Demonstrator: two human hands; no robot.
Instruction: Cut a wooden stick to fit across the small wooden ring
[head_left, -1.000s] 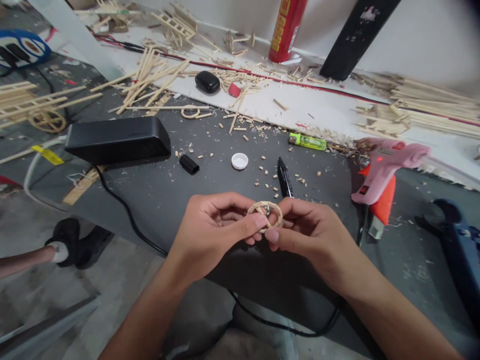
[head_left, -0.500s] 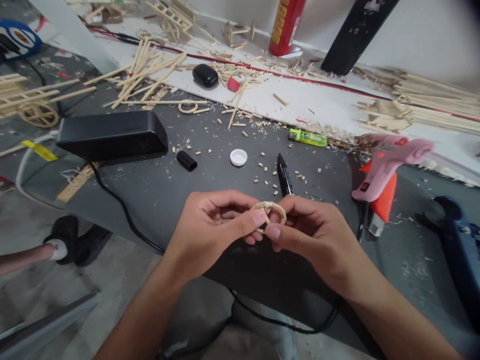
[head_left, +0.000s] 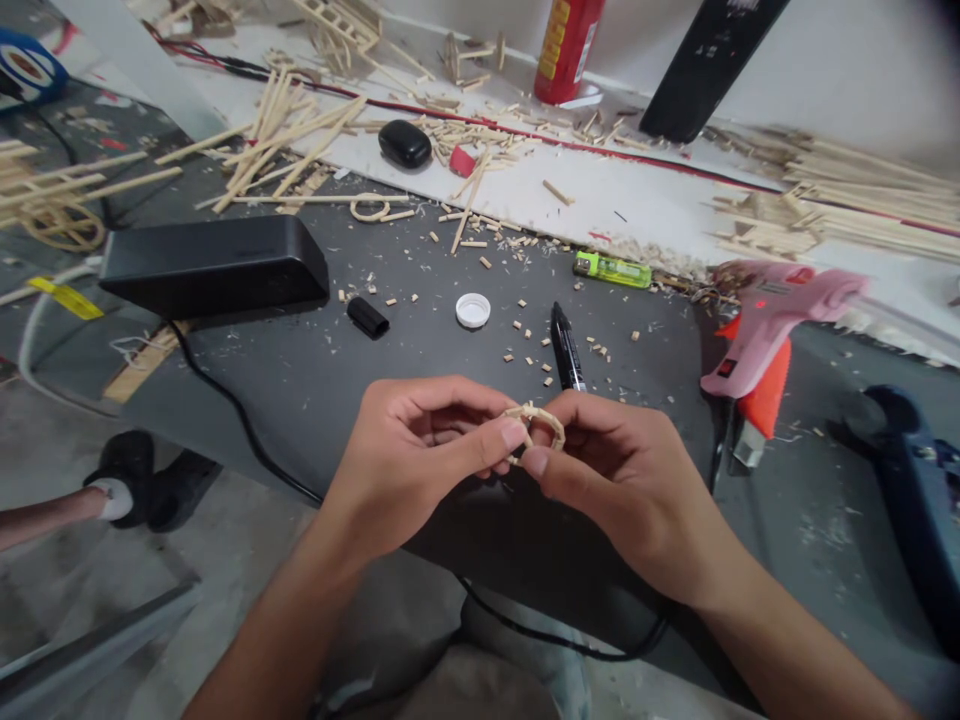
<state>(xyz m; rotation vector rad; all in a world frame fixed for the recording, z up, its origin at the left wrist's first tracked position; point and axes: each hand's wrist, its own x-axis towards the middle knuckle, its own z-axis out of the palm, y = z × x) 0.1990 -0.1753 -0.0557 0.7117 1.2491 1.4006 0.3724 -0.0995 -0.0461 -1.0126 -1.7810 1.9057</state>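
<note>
A small wooden ring (head_left: 557,428), built from short pale stick pieces, is held up between both hands above the table's near edge. My left hand (head_left: 435,440) pinches its left side between thumb and fingers. On the right side, my right hand (head_left: 611,465) grips it the same way; fingertips hide parts of the ring. Just beyond the hands lies an uncapped black marker (head_left: 567,348). Its black cap (head_left: 368,318) and a white bottle cap (head_left: 473,310) rest farther left, with small cut wood bits (head_left: 527,335) scattered around.
A pink glue gun (head_left: 772,320) lies on an orange cutter (head_left: 766,385) at right, near a dark blue tool (head_left: 911,490). A green lighter (head_left: 612,269), black box (head_left: 214,265) and loose sticks (head_left: 281,140) lie behind. A black cable (head_left: 247,415) crosses the left edge.
The ring has turned slightly in my fingers, and a small nub now shows at its top. Both hands stay pinched on it. The whole view has shifted a little.
</note>
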